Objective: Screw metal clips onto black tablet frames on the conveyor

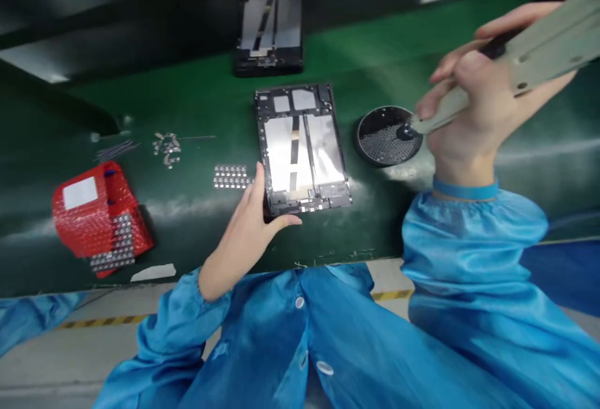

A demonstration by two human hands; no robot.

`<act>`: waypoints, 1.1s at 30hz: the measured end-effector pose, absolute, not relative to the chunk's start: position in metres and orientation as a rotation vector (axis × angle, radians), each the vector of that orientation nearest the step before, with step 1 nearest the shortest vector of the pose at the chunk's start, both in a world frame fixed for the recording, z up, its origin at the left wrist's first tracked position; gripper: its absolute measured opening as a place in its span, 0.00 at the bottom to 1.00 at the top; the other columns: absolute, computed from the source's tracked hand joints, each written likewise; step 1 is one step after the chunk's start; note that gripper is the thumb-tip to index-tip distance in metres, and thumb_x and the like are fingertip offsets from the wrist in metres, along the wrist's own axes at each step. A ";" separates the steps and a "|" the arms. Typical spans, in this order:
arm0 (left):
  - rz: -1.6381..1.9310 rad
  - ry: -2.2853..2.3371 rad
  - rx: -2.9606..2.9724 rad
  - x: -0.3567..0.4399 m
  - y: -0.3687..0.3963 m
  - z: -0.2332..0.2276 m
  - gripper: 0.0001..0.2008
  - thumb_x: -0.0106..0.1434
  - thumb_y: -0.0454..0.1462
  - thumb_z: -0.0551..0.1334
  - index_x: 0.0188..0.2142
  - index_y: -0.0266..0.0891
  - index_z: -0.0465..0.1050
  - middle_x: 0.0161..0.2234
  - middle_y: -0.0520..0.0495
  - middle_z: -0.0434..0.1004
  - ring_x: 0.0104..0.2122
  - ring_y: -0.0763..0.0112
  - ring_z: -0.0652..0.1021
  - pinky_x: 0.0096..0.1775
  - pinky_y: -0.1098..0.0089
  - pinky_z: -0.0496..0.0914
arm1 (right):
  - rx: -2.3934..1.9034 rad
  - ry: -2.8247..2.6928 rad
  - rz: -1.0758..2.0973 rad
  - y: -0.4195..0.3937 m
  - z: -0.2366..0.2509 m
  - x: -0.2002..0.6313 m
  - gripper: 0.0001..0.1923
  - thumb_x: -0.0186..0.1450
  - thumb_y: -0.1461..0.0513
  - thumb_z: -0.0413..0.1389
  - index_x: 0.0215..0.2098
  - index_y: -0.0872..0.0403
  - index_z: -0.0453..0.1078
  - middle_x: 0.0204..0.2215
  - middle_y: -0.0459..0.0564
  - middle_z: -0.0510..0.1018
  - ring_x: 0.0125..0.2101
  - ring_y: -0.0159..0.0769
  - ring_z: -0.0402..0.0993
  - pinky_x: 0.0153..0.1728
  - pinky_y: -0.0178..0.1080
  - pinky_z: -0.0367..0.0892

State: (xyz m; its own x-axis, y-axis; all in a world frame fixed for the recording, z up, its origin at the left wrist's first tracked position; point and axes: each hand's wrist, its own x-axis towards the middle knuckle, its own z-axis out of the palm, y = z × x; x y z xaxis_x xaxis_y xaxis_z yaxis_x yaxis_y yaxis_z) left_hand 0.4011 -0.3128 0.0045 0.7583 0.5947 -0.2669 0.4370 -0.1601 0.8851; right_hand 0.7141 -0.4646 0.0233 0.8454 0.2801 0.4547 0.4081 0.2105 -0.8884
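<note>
An open tablet frame (302, 146) with silver battery cells lies on the green belt (197, 102) in front of me. My left hand (248, 224) grips its near left corner, thumb under the bottom edge. My right hand (473, 106) is closed around a grey electric screwdriver (539, 52). The driver's tip dips into a round black screw dish (382, 140) just right of the tablet.
A second open tablet frame (270, 24) lies farther back on the belt. A red bubble-wrap pack (96, 212) with small part strips sits at the left. Small metal parts (166, 146) and a strip of parts (230, 176) lie left of the tablet.
</note>
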 end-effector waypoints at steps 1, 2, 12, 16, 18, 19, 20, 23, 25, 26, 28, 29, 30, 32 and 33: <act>0.138 0.788 1.943 0.402 -0.301 0.011 0.57 0.57 0.51 0.86 0.81 0.63 0.65 0.71 0.40 0.75 0.67 0.27 0.78 0.70 0.33 0.74 | -1.372 -0.627 -0.101 -0.465 0.022 0.714 0.26 0.64 0.51 0.58 0.52 0.58 0.57 0.35 0.49 0.65 0.29 0.18 0.66 0.22 0.30 0.53; 0.124 0.762 2.094 0.402 -0.285 0.018 0.52 0.58 0.51 0.86 0.79 0.62 0.70 0.70 0.40 0.74 0.67 0.27 0.77 0.71 0.32 0.72 | -1.366 -0.646 -0.104 -0.465 0.021 0.714 0.24 0.64 0.53 0.56 0.51 0.58 0.56 0.34 0.49 0.63 0.27 0.17 0.63 0.22 0.30 0.52; -0.141 0.591 2.504 0.414 -0.159 0.023 0.31 0.54 0.77 0.70 0.45 0.66 0.84 0.45 0.51 0.81 0.46 0.39 0.80 0.56 0.34 0.73 | -1.291 -0.749 -0.132 -0.461 0.014 0.709 0.19 0.68 0.57 0.51 0.50 0.58 0.51 0.38 0.48 0.61 0.28 0.10 0.59 0.23 0.29 0.54; -0.140 0.564 2.460 0.409 -0.158 0.026 0.32 0.52 0.77 0.72 0.44 0.65 0.80 0.48 0.55 0.80 0.49 0.43 0.79 0.54 0.37 0.75 | -1.224 -0.751 -0.107 -0.459 0.012 0.706 0.19 0.68 0.59 0.53 0.51 0.61 0.52 0.41 0.49 0.62 0.30 0.11 0.64 0.23 0.28 0.54; -0.136 0.569 2.427 0.410 -0.159 0.030 0.30 0.55 0.74 0.73 0.47 0.66 0.80 0.51 0.59 0.82 0.51 0.44 0.80 0.57 0.37 0.75 | -1.185 -0.759 -0.087 -0.460 0.010 0.708 0.19 0.68 0.60 0.53 0.51 0.61 0.52 0.38 0.47 0.61 0.30 0.12 0.65 0.23 0.27 0.54; -0.147 0.576 2.413 0.411 -0.160 0.032 0.29 0.57 0.71 0.74 0.50 0.67 0.80 0.52 0.60 0.83 0.52 0.45 0.81 0.59 0.38 0.75 | -1.173 -0.766 -0.073 -0.461 0.009 0.709 0.18 0.68 0.61 0.53 0.51 0.61 0.53 0.37 0.46 0.61 0.30 0.11 0.66 0.23 0.26 0.55; -0.157 0.588 2.406 0.414 -0.162 0.034 0.27 0.60 0.67 0.75 0.54 0.66 0.80 0.51 0.59 0.84 0.53 0.47 0.83 0.60 0.40 0.76 | -1.171 -0.775 -0.055 -0.463 0.007 0.712 0.18 0.69 0.62 0.53 0.51 0.61 0.53 0.36 0.45 0.61 0.30 0.11 0.66 0.23 0.26 0.56; -0.149 0.623 2.450 0.423 -0.169 0.042 0.18 0.71 0.51 0.73 0.58 0.54 0.82 0.49 0.54 0.86 0.51 0.54 0.85 0.55 0.56 0.78 | -1.187 -0.807 -0.004 -0.467 0.003 0.719 0.18 0.70 0.61 0.57 0.52 0.60 0.56 0.34 0.43 0.62 0.30 0.12 0.68 0.25 0.27 0.59; -0.134 0.655 2.502 0.427 -0.174 0.045 0.10 0.75 0.44 0.70 0.52 0.48 0.85 0.46 0.54 0.87 0.47 0.59 0.85 0.49 0.63 0.74 | -1.189 -0.842 -0.005 -0.469 0.001 0.723 0.20 0.70 0.59 0.60 0.52 0.60 0.57 0.33 0.43 0.62 0.29 0.13 0.69 0.25 0.27 0.59; -0.115 0.664 2.507 0.429 -0.175 0.046 0.08 0.75 0.44 0.71 0.50 0.48 0.86 0.45 0.55 0.87 0.46 0.59 0.84 0.47 0.64 0.72 | -1.186 -0.856 -0.014 -0.470 0.001 0.724 0.20 0.70 0.58 0.61 0.51 0.60 0.58 0.32 0.42 0.61 0.28 0.13 0.69 0.25 0.27 0.59; -0.088 0.670 2.463 0.429 -0.175 0.045 0.08 0.74 0.43 0.73 0.52 0.50 0.87 0.44 0.57 0.87 0.45 0.60 0.84 0.48 0.64 0.72 | -1.190 -0.879 -0.021 -0.470 0.000 0.724 0.22 0.69 0.56 0.62 0.49 0.60 0.59 0.33 0.41 0.62 0.27 0.14 0.69 0.25 0.28 0.61; -0.073 0.672 2.430 0.429 -0.175 0.044 0.09 0.74 0.43 0.74 0.53 0.51 0.87 0.43 0.57 0.87 0.46 0.60 0.83 0.49 0.63 0.73 | -1.198 -0.886 -0.016 -0.470 0.000 0.725 0.23 0.69 0.54 0.63 0.49 0.60 0.59 0.33 0.41 0.63 0.27 0.14 0.69 0.25 0.29 0.61; -0.060 0.675 2.406 0.429 -0.174 0.042 0.09 0.75 0.43 0.74 0.52 0.52 0.87 0.43 0.58 0.87 0.45 0.60 0.83 0.49 0.62 0.73 | -1.212 -0.887 -0.004 -0.470 0.000 0.725 0.25 0.68 0.52 0.64 0.49 0.60 0.59 0.34 0.41 0.65 0.27 0.15 0.70 0.25 0.29 0.62; -0.051 0.673 2.386 0.430 -0.172 0.038 0.06 0.76 0.46 0.73 0.50 0.53 0.87 0.41 0.59 0.87 0.42 0.61 0.82 0.48 0.60 0.74 | -1.254 -0.880 0.027 -0.469 0.000 0.724 0.30 0.67 0.49 0.65 0.53 0.60 0.60 0.36 0.40 0.70 0.32 0.17 0.75 0.25 0.27 0.64; -0.029 0.658 2.388 0.432 -0.171 0.034 0.06 0.76 0.46 0.74 0.48 0.53 0.88 0.41 0.59 0.86 0.42 0.61 0.81 0.48 0.59 0.74 | -1.278 -0.862 0.042 -0.469 0.001 0.723 0.33 0.66 0.48 0.66 0.55 0.60 0.60 0.37 0.40 0.72 0.34 0.18 0.77 0.26 0.27 0.66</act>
